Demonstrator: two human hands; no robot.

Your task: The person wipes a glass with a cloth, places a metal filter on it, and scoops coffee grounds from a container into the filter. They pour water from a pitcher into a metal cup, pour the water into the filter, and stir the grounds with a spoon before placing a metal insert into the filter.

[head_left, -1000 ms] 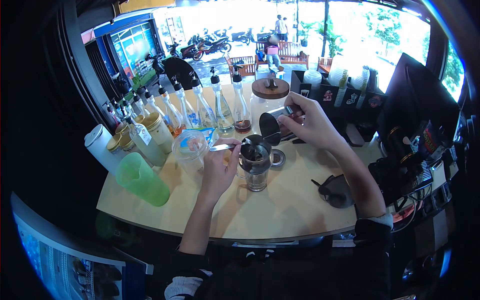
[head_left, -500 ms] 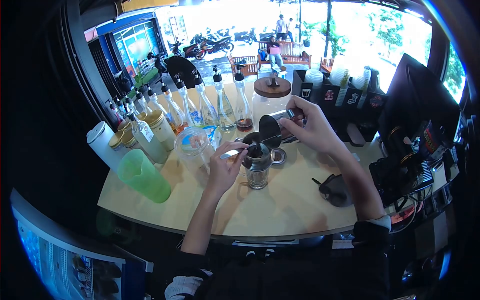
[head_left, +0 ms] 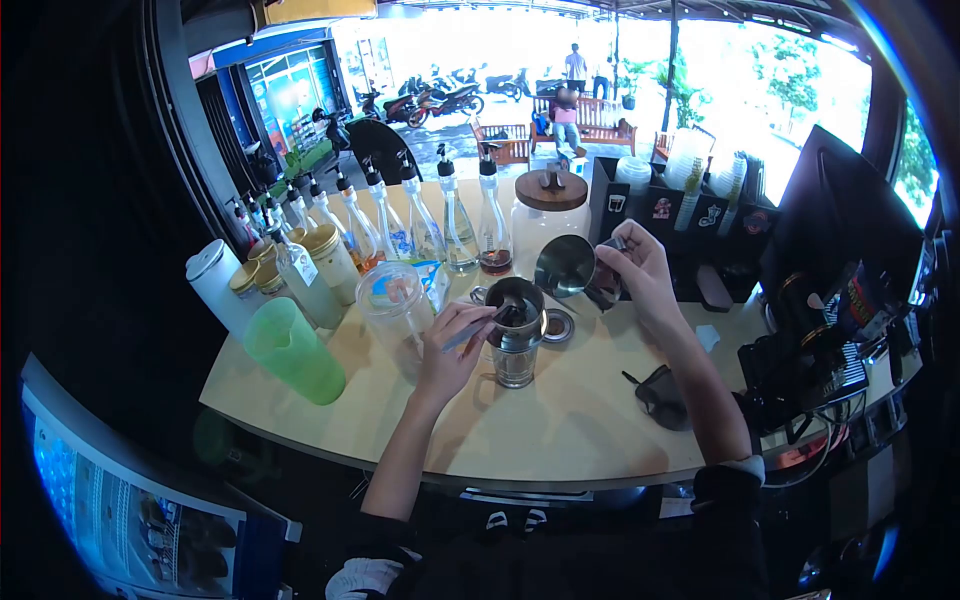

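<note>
My left hand [head_left: 455, 345] pinches a spoon [head_left: 468, 334], its bowl down inside a dark metal cup [head_left: 516, 325] with dark contents. That cup sits on top of a glass mug [head_left: 514, 367] standing on the table. Up and to the right, my right hand [head_left: 640, 268] grips a second, shiny metal cup [head_left: 566, 267] by its side, tilted with its round mouth facing me. A small round metal piece [head_left: 557, 326] lies just right of the mug. Close to my left hand stands a clear plastic jar [head_left: 393, 310].
Pump bottles [head_left: 460, 225] line the back of the table [head_left: 480, 440], beside a wooden-lidded jar [head_left: 551, 192]. A green pitcher [head_left: 295, 350] stands at left. To the right are a black pouch-like item [head_left: 662, 398], a black cup holder [head_left: 640, 215] and a dark screen [head_left: 835, 225].
My right hand has drawn the shiny metal cup to the right, away from the cup on the mug, and its mouth has turned toward me. The spoon remains in my left hand.
</note>
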